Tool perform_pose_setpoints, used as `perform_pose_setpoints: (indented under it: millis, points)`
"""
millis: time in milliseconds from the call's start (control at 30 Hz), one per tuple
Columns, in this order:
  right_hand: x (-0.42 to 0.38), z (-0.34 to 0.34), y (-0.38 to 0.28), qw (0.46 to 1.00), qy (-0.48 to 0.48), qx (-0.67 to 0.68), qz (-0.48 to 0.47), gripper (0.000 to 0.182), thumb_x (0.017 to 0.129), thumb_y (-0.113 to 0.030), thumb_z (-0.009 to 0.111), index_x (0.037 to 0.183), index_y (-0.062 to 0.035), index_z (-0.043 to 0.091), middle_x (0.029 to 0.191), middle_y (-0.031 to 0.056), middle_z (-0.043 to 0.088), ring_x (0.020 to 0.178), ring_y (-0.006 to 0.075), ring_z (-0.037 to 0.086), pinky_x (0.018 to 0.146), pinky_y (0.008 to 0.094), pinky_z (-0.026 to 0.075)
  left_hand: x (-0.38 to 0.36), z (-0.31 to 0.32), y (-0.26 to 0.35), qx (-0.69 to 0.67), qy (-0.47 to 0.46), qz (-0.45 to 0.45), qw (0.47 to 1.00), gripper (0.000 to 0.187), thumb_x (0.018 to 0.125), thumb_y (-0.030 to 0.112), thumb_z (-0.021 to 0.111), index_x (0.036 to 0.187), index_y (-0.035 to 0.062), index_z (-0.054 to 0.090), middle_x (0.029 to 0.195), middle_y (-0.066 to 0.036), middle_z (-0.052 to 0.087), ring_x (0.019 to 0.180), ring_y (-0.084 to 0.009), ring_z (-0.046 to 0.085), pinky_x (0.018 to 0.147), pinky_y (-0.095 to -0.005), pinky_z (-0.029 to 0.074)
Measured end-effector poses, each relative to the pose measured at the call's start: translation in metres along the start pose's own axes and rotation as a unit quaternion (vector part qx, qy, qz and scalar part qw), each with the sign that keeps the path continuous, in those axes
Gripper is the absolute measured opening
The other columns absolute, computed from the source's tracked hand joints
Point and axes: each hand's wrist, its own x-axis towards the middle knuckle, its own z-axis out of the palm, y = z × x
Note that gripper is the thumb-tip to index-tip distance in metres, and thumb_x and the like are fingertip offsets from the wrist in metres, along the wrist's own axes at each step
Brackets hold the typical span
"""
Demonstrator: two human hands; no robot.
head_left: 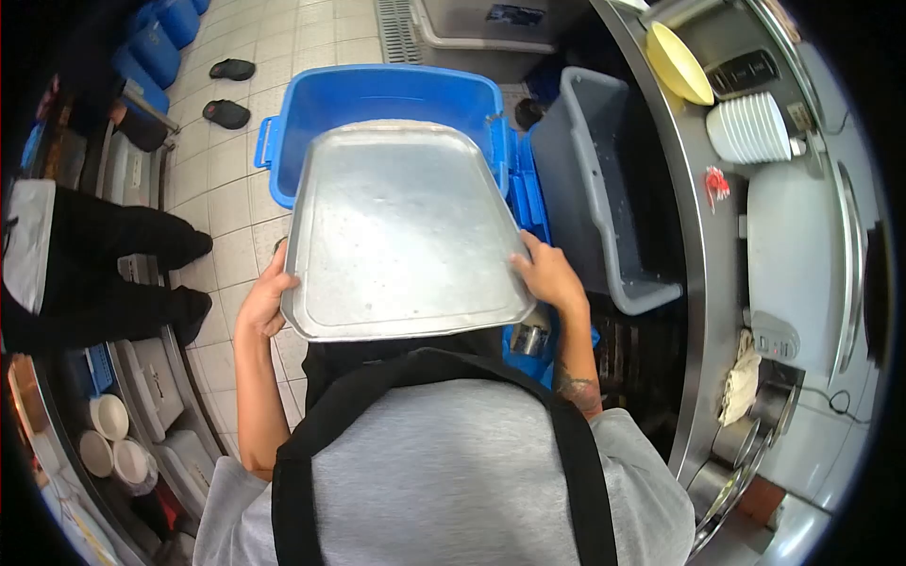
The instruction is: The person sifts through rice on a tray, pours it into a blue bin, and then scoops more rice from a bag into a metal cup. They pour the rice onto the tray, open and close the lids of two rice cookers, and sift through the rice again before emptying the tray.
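A large metal tray [396, 236] with a shallow raised rim is held in front of my body, its far end over a blue plastic tub [396, 85]. My left hand [264, 300] grips the tray's left edge, thumb on top. On the opposite edge my right hand [551, 272] is closed, its fingers at the rim. The undersides of both grips are hidden by the tray. Much of the tub's inside is also covered by it.
A grey bin [604, 198] stands right of the tub, beside a steel counter [694, 236] with a yellow bowl [678, 64] and stacked white bowls [750, 129]. At left, a person in black trousers [104, 255] stands on the tiled floor near black shoes [227, 114].
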Motion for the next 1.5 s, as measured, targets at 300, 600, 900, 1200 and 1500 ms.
perform_pose_setpoints:
  millis: [300,600,900,1200,1500]
  points:
    - [-0.083,0.125,0.258,0.898,0.002,0.13,0.421,0.049,0.087,-0.034,0.061,0.123,-0.002,0.052,0.091,0.013,0.063,0.068,0.0187,0.063,0.061,0.0337,0.056,0.05,-0.026,-0.024,0.026,0.071,0.157,0.985,0.083,0.067,-0.003,0.044,0.146,0.0072,0.019,0.138,-0.015,0.038,0.123,-0.028,0.043,0.102,-0.0377,0.038]
    - [-0.096,0.223,0.26,0.713,0.012,0.481,0.51,0.101,0.076,-0.047,0.07,0.142,-0.0009,0.01,0.134,0.02,0.037,0.113,0.0369,0.048,0.078,0.0505,0.054,0.149,-0.022,-0.004,0.075,0.101,0.141,0.982,0.081,0.068,-0.005,0.04,0.145,0.0118,0.022,0.138,-0.014,0.038,0.12,-0.03,0.045,0.1,-0.0364,0.04]
    - [-0.023,0.258,0.307,0.541,0.191,0.383,0.724,0.123,0.063,-0.042,0.079,0.141,-0.0123,-0.011,0.135,0.0252,0.03,0.108,0.0381,0.05,0.081,0.0529,0.049,0.153,-0.019,-0.014,0.14,0.167,0.117,0.969,0.052,0.08,0.008,0.049,0.131,0.0063,0.04,0.113,-0.01,0.056,0.098,-0.0211,0.056,0.086,-0.0345,0.047]
    - [0.035,0.308,0.278,0.763,-0.029,0.219,0.607,0.11,0.064,-0.029,0.075,0.144,-0.0241,-0.001,0.133,0.0275,0.03,0.109,0.04,0.05,0.086,0.051,0.046,0.162,-0.026,-0.007,0.097,0.21,0.016,0.973,0.044,0.086,0.026,0.054,0.116,-0.0055,0.05,0.108,-0.015,0.06,0.097,-0.0245,0.06,0.085,-0.0361,0.049]
    - [-0.013,0.311,0.278,0.715,-0.035,0.537,0.445,0.089,0.071,-0.015,0.062,0.144,-0.0222,0.011,0.127,0.022,0.041,0.106,0.0378,0.053,0.076,0.0526,0.051,0.193,-0.004,0.043,0.215,0.252,-0.1,0.938,0.051,0.094,0.025,0.045,0.128,-0.0122,0.038,0.127,-0.023,0.05,0.113,-0.0301,0.053,0.093,-0.0404,0.044]
